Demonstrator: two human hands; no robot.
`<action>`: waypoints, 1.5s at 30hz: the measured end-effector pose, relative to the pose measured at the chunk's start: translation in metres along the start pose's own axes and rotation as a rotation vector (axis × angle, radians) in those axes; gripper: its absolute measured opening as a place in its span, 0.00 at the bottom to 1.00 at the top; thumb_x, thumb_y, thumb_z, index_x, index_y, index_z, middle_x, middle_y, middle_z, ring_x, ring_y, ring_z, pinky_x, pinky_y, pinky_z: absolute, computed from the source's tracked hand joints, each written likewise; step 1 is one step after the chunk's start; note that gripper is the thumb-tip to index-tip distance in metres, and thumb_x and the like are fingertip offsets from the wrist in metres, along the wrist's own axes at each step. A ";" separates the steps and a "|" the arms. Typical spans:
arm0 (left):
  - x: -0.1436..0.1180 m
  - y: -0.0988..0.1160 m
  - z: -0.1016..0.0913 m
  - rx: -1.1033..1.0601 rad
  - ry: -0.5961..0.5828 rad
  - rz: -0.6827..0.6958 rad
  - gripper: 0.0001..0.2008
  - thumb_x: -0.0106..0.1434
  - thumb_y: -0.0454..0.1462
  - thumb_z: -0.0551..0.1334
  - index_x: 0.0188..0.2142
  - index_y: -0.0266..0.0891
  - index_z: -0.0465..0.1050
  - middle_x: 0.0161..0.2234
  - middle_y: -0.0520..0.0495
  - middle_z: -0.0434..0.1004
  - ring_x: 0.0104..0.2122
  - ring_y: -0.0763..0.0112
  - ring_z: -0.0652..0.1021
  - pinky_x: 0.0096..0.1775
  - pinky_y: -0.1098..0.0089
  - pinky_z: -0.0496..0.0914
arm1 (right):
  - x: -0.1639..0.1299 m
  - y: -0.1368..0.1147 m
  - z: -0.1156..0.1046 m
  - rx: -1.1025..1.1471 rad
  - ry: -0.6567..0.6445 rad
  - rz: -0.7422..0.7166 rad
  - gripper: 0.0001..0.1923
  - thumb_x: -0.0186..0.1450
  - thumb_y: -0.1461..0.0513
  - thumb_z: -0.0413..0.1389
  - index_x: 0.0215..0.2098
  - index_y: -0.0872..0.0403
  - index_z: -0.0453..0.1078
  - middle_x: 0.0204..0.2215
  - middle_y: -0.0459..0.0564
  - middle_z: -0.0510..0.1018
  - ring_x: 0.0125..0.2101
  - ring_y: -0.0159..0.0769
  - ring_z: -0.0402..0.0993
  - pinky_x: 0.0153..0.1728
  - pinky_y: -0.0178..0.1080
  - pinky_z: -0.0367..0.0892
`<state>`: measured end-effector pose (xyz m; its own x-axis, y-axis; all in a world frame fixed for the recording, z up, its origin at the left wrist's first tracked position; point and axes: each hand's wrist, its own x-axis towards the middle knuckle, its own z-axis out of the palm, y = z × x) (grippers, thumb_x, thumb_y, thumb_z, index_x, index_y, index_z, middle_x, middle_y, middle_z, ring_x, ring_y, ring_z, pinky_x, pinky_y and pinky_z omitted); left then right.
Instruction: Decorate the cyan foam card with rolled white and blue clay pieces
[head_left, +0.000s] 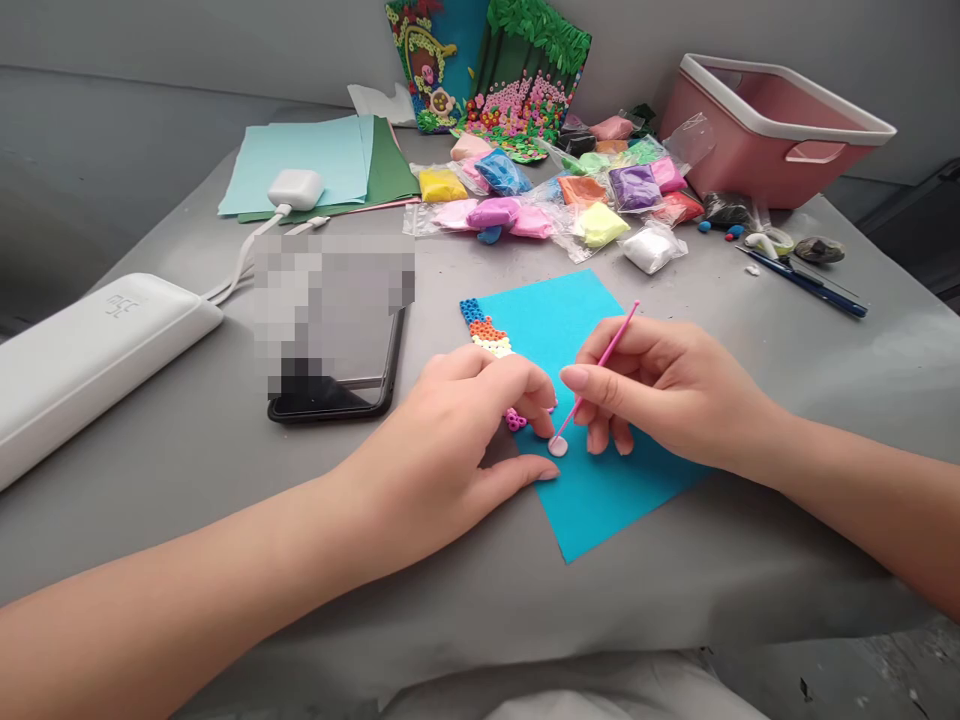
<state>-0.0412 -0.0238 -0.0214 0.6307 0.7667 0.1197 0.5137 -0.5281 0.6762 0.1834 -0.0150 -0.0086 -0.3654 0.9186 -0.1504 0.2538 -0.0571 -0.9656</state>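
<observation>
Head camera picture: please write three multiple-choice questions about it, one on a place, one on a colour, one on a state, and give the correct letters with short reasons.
1. Where does the phone lie?
A. left of the blue card
B. inside the pink basket
C. on the green paper

2. What colour is the stick in the right hand?
A. black
B. pink
C. white

3. How is the pink basket standing?
A. upside down
B. closed with a lid
C. upright and open

Answers:
1 A, the phone rests on the grey table, left of the blue card.
2 B, the thin stick is pink and its tip meets a small white disc.
3 C, its open top faces upward.
</observation>
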 end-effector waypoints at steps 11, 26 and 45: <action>0.000 0.000 0.000 0.018 0.003 0.005 0.09 0.65 0.40 0.68 0.42 0.46 0.69 0.39 0.56 0.81 0.43 0.64 0.75 0.49 0.62 0.68 | 0.002 0.001 -0.002 0.013 0.003 0.021 0.20 0.62 0.48 0.68 0.32 0.53 0.69 0.22 0.44 0.79 0.20 0.33 0.79 0.17 0.30 0.72; -0.002 -0.001 0.000 0.023 0.015 0.009 0.09 0.65 0.40 0.68 0.41 0.46 0.70 0.41 0.55 0.80 0.45 0.64 0.75 0.48 0.63 0.68 | 0.008 0.001 -0.002 0.103 -0.145 0.048 0.21 0.64 0.47 0.66 0.33 0.54 0.66 0.23 0.43 0.78 0.18 0.28 0.75 0.14 0.27 0.68; -0.001 -0.002 0.000 0.064 0.031 -0.003 0.12 0.63 0.45 0.69 0.40 0.47 0.69 0.39 0.53 0.82 0.43 0.60 0.76 0.46 0.59 0.70 | 0.008 0.000 0.004 0.020 -0.069 0.048 0.19 0.66 0.49 0.64 0.34 0.54 0.65 0.21 0.42 0.78 0.17 0.28 0.74 0.13 0.28 0.67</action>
<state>-0.0428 -0.0237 -0.0226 0.6114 0.7786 0.1413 0.5522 -0.5477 0.6286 0.1770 -0.0095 -0.0107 -0.4140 0.8856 -0.2105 0.2552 -0.1090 -0.9607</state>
